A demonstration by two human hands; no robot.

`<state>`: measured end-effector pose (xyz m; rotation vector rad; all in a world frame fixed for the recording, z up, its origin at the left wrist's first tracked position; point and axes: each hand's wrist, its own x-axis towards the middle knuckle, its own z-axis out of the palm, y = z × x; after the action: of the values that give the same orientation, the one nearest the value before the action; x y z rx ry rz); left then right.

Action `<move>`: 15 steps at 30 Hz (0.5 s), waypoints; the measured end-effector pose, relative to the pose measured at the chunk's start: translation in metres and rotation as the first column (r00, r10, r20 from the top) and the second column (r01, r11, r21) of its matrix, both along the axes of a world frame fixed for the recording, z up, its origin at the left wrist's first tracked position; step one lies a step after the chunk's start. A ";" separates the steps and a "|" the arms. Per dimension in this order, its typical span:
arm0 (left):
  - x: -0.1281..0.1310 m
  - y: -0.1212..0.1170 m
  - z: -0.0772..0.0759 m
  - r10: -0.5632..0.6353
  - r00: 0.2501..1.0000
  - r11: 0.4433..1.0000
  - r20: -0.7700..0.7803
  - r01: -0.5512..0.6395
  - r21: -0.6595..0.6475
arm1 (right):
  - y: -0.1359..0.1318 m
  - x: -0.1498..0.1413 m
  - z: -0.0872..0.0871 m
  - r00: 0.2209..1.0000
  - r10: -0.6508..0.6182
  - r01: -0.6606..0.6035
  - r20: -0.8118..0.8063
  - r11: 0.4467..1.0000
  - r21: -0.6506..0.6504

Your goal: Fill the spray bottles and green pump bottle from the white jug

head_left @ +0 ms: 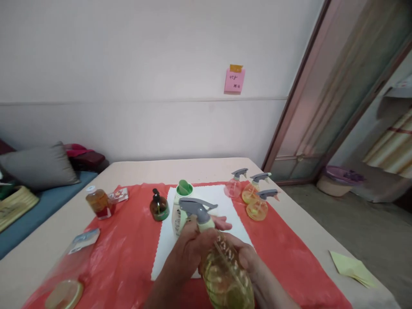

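Close in front of me, a spray bottle (227, 274) with a ribbed yellow-green clear body and a grey trigger head is held tilted. My left hand (191, 244) is closed around its neck, just under the head. From the other side, my right hand (246, 257) wraps behind the body, its fingers partly hidden by the bottle. Behind the trigger head stands a white container (177, 221) with handwriting on its side and a green scoop or cup (184, 188) at its top. These are over a white sheet (164, 257) on red plastic.
Three more spray bottles (256, 209) stand on the right. A brown pump bottle (159, 209) and an amber liquid bottle (99, 204) are on the left. A round lid (64, 295) lies front left, and yellow paper (350, 267) lies near the table's right edge.
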<state>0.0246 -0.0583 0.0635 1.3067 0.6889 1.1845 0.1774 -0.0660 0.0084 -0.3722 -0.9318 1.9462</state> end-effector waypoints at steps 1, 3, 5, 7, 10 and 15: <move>0.000 0.002 0.000 0.033 0.999 0.999 -0.003 -0.033 -0.002 | 0.001 -0.004 -0.002 0.999 -0.042 0.041 -0.004 0.998 -0.036; -0.002 0.006 0.002 0.136 0.990 0.990 0.042 -0.137 0.020 | 0.003 -0.011 -0.003 0.997 -0.071 0.068 -0.025 0.992 -0.108; -0.006 0.010 0.003 0.254 0.962 0.964 0.103 -0.261 0.053 | 0.003 -0.017 -0.003 0.997 0.014 -0.025 -0.077 0.989 -0.143; -0.011 0.012 0.003 0.311 0.942 0.946 0.125 -0.319 0.053 | 0.003 -0.023 -0.005 0.987 0.108 -0.127 -0.121 0.978 -0.165; -0.017 0.014 0.004 0.288 0.946 0.957 0.148 -0.289 -0.011 | 0.003 -0.029 -0.012 0.974 0.150 -0.185 -0.167 0.958 -0.218; -0.022 0.017 0.004 0.137 0.960 0.990 0.246 -0.140 -0.006 | 0.003 -0.039 -0.020 0.969 0.126 -0.190 -0.212 0.928 -0.319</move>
<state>0.0024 -0.0413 0.0673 1.1098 0.5997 1.4383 0.1387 -0.0628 -0.0113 -0.3072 -0.5170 2.2535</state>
